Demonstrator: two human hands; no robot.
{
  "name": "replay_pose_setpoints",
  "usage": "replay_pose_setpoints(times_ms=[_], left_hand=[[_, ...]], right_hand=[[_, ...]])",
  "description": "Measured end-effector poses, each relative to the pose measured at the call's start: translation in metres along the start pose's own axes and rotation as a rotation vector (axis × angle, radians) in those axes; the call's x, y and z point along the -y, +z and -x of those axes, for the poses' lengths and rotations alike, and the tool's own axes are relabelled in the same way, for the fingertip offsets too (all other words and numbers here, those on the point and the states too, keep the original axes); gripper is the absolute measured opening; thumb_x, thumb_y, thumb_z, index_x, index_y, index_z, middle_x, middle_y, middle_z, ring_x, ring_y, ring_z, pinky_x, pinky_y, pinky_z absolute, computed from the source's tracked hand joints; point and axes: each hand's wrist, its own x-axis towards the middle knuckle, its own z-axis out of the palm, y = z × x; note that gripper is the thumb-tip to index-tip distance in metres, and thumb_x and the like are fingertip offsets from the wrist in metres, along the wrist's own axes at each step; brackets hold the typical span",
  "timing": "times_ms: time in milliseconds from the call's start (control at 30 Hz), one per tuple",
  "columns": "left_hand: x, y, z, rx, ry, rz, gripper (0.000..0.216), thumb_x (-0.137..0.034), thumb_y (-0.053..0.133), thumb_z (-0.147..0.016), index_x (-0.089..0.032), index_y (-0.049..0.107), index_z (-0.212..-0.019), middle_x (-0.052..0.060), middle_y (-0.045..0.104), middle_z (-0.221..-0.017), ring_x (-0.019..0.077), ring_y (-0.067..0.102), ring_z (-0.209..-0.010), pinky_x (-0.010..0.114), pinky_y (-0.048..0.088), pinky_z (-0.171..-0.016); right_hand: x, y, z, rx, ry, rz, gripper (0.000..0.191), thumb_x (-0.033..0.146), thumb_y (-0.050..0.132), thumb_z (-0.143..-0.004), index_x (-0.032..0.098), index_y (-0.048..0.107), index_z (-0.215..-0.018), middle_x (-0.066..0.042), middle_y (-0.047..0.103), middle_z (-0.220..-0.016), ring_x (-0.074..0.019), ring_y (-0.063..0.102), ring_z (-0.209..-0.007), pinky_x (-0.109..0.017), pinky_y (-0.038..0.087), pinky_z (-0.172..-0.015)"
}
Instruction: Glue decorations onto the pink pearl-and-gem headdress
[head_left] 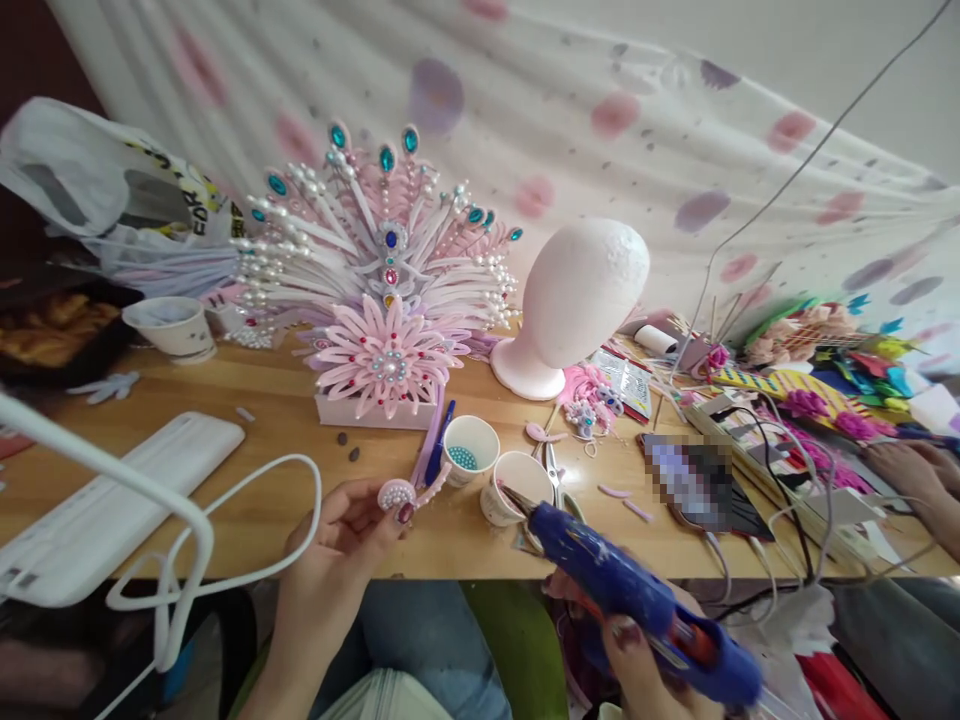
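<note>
My left hand (349,535) pinches a small pink ornament (396,496) covered with white pearl beads, with a curved beaded tail. In my right hand (637,640) is a blue hot glue gun (622,590), its nozzle pointing up and left over a paper cup (517,485). Just behind the ornament stands another paper cup (471,445) holding turquoise beads. A blue pen (441,440) lies left of that cup, and scissors (553,470) rest to the right. Further back stands a large pink and white headdress (386,290) with pearls, gems and a pink flower.
A white foam head (581,295) stands beside the headdress. At left are a white power strip (120,500), a white cable (300,480) and a cup (172,328). At right lie a phone (705,485), cables and craft pieces, near another person's hands (911,470).
</note>
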Motion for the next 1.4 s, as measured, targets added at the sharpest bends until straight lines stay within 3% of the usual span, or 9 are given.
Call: replay_pose_setpoints(times_ms=[167, 267, 400, 633, 800, 1100, 1267, 1400], left_hand=[[-0.007, -0.004, 0.009, -0.031, 0.067, -0.038, 0.029, -0.033, 0.086, -0.064, -0.018, 0.072, -0.084, 0.003, 0.078, -0.078, 0.0157, 0.074, -0.071, 0.021, 0.061, -0.069], [-0.015, 0.003, 0.017, -0.095, 0.104, -0.019, 0.022, -0.031, 0.084, -0.067, -0.021, 0.072, -0.083, 0.000, 0.077, -0.080, 0.0144, 0.074, -0.076, 0.020, 0.061, -0.073], [-0.022, 0.012, 0.025, -0.077, 0.164, 0.016, 0.015, -0.025, 0.082, -0.067, -0.024, 0.074, -0.080, -0.003, 0.076, -0.077, 0.0139, 0.073, -0.073, 0.020, 0.061, -0.072], [-0.021, 0.010, 0.024, -0.052, 0.210, -0.059, 0.011, -0.025, 0.080, -0.070, -0.023, 0.075, -0.079, -0.001, 0.076, -0.079, 0.0156, 0.073, -0.073, 0.023, 0.062, -0.070], [-0.020, 0.009, 0.022, -0.053, 0.247, -0.044, 0.011, -0.027, 0.081, -0.070, -0.024, 0.075, -0.078, -0.001, 0.076, -0.080, 0.0152, 0.072, -0.073, 0.022, 0.062, -0.071], [-0.019, 0.007, 0.023, -0.078, 0.186, -0.126, 0.015, -0.031, 0.081, -0.070, -0.023, 0.074, -0.081, 0.000, 0.076, -0.080, 0.0162, 0.073, -0.072, 0.024, 0.061, -0.071], [-0.021, 0.006, 0.024, -0.070, 0.146, -0.152, 0.019, -0.035, 0.081, -0.070, -0.022, 0.073, -0.082, 0.002, 0.077, -0.080, 0.0182, 0.073, -0.072, 0.027, 0.062, -0.071], [-0.021, 0.007, 0.025, -0.068, 0.133, -0.098, 0.018, -0.034, 0.083, -0.068, -0.023, 0.073, -0.079, 0.000, 0.076, -0.079, 0.0166, 0.072, -0.071, 0.025, 0.062, -0.071]], right_hand=[[-0.001, 0.015, 0.011, 0.025, 0.061, -0.055, 0.041, 0.059, 0.067, -0.083, 0.020, 0.071, -0.072, -0.004, 0.067, -0.066, -0.0195, 0.062, -0.063, -0.031, 0.049, -0.066], [-0.011, 0.010, 0.017, 0.014, 0.086, -0.084, 0.039, 0.057, 0.067, -0.084, 0.019, 0.072, -0.085, -0.004, 0.067, -0.070, -0.0190, 0.060, -0.062, -0.030, 0.048, -0.064], [-0.022, 0.006, 0.023, -0.031, 0.078, -0.071, 0.038, 0.051, 0.070, -0.083, 0.019, 0.072, -0.104, -0.005, 0.067, -0.074, -0.0210, 0.061, -0.065, -0.033, 0.049, -0.066], [-0.019, 0.010, 0.018, 0.021, 0.064, -0.090, 0.035, 0.054, 0.069, -0.083, 0.018, 0.071, -0.083, -0.004, 0.063, -0.069, -0.0190, 0.058, -0.063, -0.033, 0.048, -0.065], [-0.027, 0.006, 0.021, -0.038, 0.081, -0.048, 0.037, 0.047, 0.075, -0.079, 0.018, 0.071, -0.102, -0.003, 0.063, -0.068, -0.0227, 0.062, -0.069, -0.035, 0.051, -0.067], [-0.034, 0.003, 0.028, -0.047, 0.145, -0.018, 0.043, 0.046, 0.077, -0.075, 0.021, 0.071, -0.109, -0.005, 0.066, -0.071, -0.0261, 0.065, -0.074, -0.037, 0.053, -0.066], [-0.033, 0.004, 0.027, -0.061, 0.157, -0.007, 0.043, 0.048, 0.078, -0.074, 0.020, 0.071, -0.106, -0.006, 0.067, -0.072, -0.0256, 0.064, -0.071, -0.038, 0.053, -0.066], [-0.030, 0.007, 0.024, -0.058, 0.145, -0.042, 0.034, 0.048, 0.078, -0.074, 0.019, 0.072, -0.091, -0.004, 0.062, -0.066, -0.0213, 0.059, -0.063, -0.037, 0.053, -0.064]])
